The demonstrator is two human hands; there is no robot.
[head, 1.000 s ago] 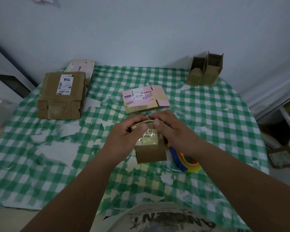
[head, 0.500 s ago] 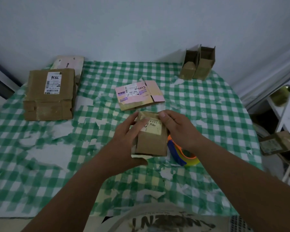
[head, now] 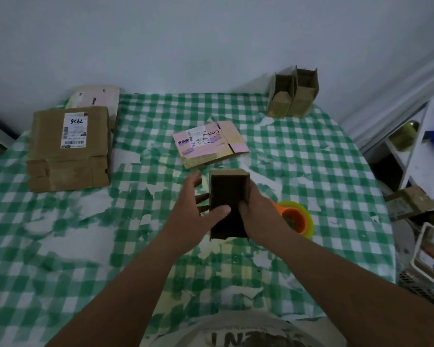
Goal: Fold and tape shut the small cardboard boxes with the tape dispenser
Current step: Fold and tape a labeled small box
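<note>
Above the middle of the checked table point(head: 311, 156), the person holds a small cardboard box point(head: 228, 196) with its dark open side facing up. The right hand point(head: 257, 216) grips its right wall, fingers curled around it. The left hand point(head: 189, 216) lies relaxed on the left side, thumb across the opening. The tape dispenser point(head: 296, 219) sits just right of the box, behind the right hand.

Left hand point(head: 191, 216) loose, right hand point(head: 257, 216) gripping.
</note>
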